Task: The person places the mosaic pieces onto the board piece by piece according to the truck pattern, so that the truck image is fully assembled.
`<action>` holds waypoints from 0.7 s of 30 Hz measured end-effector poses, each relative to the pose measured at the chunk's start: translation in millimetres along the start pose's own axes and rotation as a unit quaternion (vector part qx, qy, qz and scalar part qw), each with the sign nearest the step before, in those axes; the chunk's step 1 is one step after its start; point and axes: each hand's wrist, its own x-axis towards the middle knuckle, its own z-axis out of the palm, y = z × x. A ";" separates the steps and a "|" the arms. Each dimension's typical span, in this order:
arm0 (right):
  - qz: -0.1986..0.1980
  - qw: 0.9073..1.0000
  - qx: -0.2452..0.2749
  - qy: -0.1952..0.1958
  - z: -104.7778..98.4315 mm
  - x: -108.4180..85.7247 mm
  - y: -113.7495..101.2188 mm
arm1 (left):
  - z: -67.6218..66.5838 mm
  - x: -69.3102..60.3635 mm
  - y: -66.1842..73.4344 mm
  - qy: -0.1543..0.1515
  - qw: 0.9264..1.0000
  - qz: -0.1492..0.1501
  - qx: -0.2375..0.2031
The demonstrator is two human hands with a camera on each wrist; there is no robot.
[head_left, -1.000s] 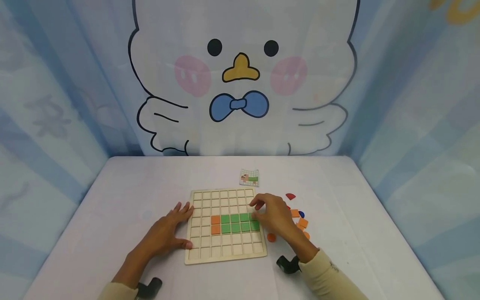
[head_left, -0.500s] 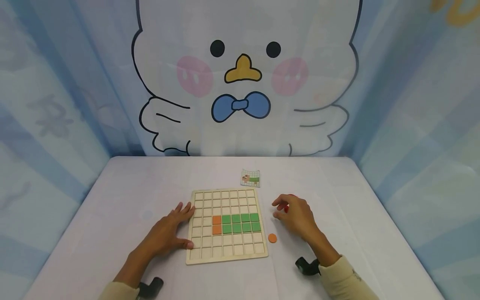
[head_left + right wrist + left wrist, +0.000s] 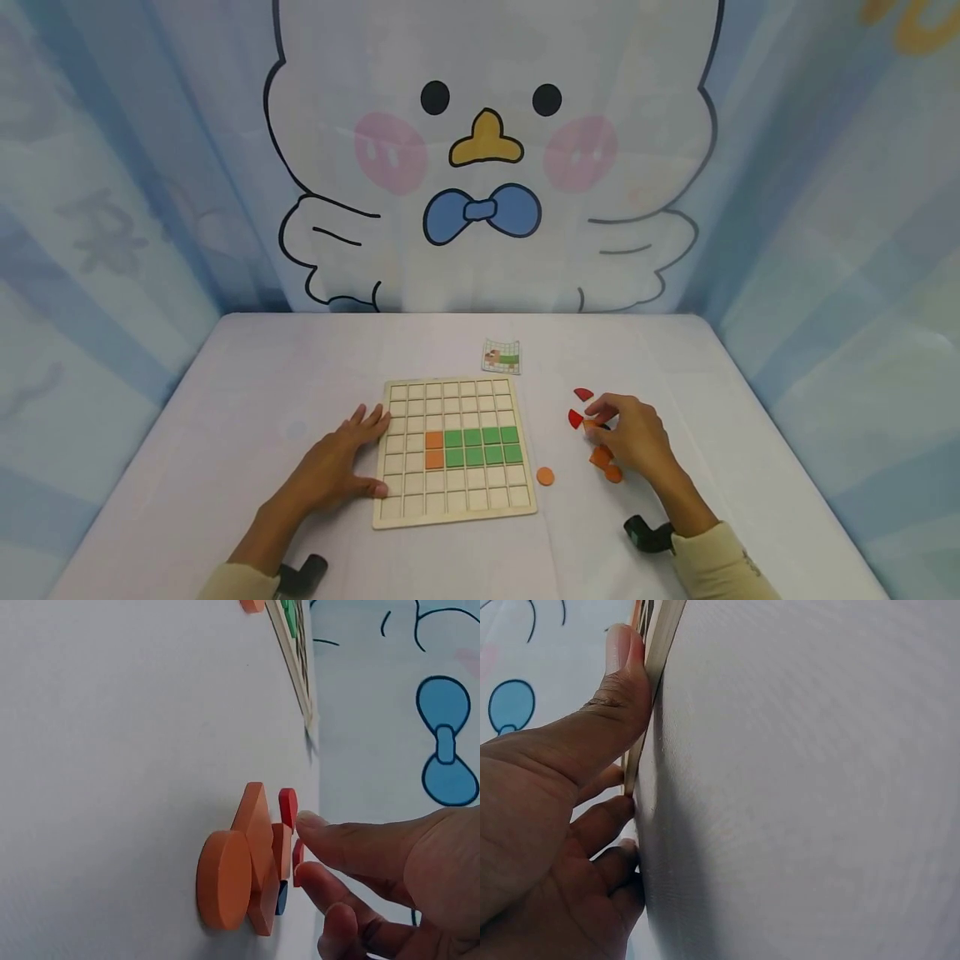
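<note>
My left hand point(image 3: 326, 467) rests spread along the left edge of a wooden grid board point(image 3: 457, 502); its thumb and fingertips touch the rim, as the left wrist view shows. In the board sit green square tiles point(image 3: 482, 446) in two rows, with two orange squares point(image 3: 434, 450) at their left end. To the right, my right hand point(image 3: 633, 433) reaches over loose pieces, thumb and index finger apart around an orange square point(image 3: 281, 851). Close by lie two red wedge pieces point(image 3: 575, 418), more orange squares point(image 3: 255, 825), an orange disc point(image 3: 225, 879) and a partly hidden blue piece point(image 3: 281, 898).
A small picture card point(image 3: 501, 357) with a gridded pattern lies behind the board. Another orange disc point(image 3: 545, 476) lies just off the board's right side. A printed curtain point(image 3: 480, 267) closes off the back of the white table point(image 3: 300, 358).
My right hand has left the board's right edge and moved right to the loose pieces. The green tile at the right end of the upper row is now uncovered. My left hand stays put.
</note>
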 end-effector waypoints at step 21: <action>-0.004 1.000 -0.014 -0.014 -0.4 7.4 11.5 | 1.8 0.9 -1.9 0.000 1.000 -0.002 0.000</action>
